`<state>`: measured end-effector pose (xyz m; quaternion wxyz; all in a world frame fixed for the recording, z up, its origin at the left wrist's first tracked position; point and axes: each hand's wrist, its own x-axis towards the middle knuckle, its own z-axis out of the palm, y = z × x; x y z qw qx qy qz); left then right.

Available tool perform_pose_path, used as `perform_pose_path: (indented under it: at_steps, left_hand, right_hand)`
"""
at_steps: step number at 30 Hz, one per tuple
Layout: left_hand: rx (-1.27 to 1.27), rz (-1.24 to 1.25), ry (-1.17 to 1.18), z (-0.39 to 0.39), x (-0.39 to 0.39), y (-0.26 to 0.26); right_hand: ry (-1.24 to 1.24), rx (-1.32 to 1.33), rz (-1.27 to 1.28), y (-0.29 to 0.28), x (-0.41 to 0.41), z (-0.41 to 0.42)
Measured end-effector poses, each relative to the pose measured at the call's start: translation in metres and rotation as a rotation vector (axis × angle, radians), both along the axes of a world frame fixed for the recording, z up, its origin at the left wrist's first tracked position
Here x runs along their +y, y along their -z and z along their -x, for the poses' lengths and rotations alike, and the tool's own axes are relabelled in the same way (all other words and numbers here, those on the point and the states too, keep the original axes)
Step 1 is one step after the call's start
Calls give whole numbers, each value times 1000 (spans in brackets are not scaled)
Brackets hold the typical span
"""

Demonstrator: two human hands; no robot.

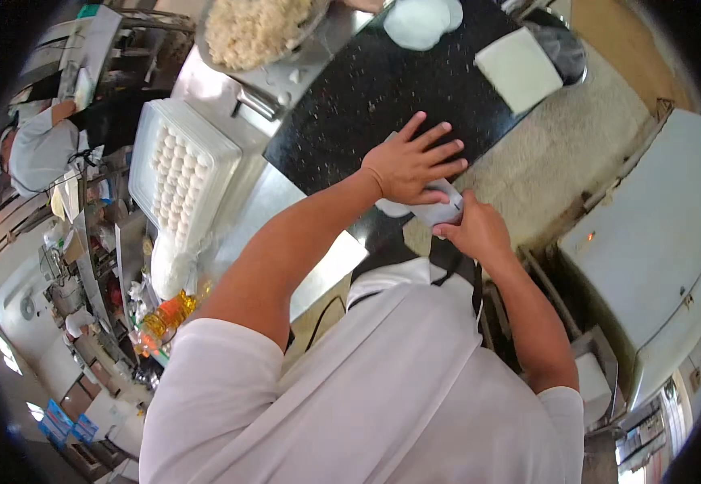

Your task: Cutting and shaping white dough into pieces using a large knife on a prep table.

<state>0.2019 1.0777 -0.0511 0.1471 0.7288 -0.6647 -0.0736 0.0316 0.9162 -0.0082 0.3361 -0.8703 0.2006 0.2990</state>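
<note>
My left hand (416, 162) lies palm down with its fingers spread, over a broad, flat, light-grey blade (438, 204) that looks like a cleaver's. The blade rests on a black speckled board (381, 97), mostly hidden by that hand; one corner shows past the wrist. My right hand (480, 228) grips the blade's near end, its handle covered by the fingers. Beside the blade, close to my apron, lies a thin white dough round (393, 207), partly covered. More thin white rounds (414, 25) overlap at the board's far end.
Stacked clear plastic boxes (229, 151) on the left hold rows of white dough balls (178, 175). A bowl of pale chopped filling (254, 30) stands beyond a metal cylinder (258, 103). A folded white cloth (520, 69) lies at the board's right edge. Farther left are an oil bottle (169, 314) and another person (45, 148).
</note>
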Motion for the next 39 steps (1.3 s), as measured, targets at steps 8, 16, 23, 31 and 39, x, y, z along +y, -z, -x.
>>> perform_pose_path:
  at_steps: [8,16,23,31,39]
  left_hand:
    - [52,-77,147,36,5,6]
    - [-47,-4,-66,-34,-26,12]
    - [15,-70,136,31,-9,12]
    - [-85,-5,-80,-41,-35,14]
    - [-1,-12,90,25,-30,14]
  right_hand:
    - [92,65,-231,22,17,61]
    - [-59,-28,31,-2,-17,-39]
    - [87,31,-229,29,5,55]
    - [-62,-75,18,7,-21,-29]
    - [127,-37,-175,10,-7,51]
